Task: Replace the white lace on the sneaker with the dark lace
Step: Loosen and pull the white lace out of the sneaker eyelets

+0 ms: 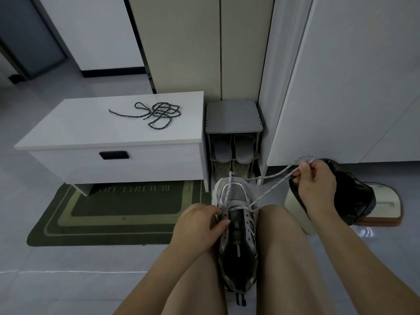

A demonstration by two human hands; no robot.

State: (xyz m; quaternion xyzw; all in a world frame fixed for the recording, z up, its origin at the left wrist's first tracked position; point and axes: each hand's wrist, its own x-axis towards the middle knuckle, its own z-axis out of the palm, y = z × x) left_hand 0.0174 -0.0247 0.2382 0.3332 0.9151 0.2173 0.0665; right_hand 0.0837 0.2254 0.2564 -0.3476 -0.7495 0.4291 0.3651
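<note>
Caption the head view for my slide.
Right hand grips white lace stretched from sneaker steadied by left hand; dark lace lies on bench.

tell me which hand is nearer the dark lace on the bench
Left. The left hand grips the sneaker below the dark lace; the right hand pinches the white lace farther right.

A home entryway: at ten o'clock a white shoe bench (79, 123) stands over a green doormat (56, 223). At twelve, a small rack (234, 117) holds slippers (244, 147) before tall cabinets (181, 42). The floor (68, 280) is tiled.
</note>
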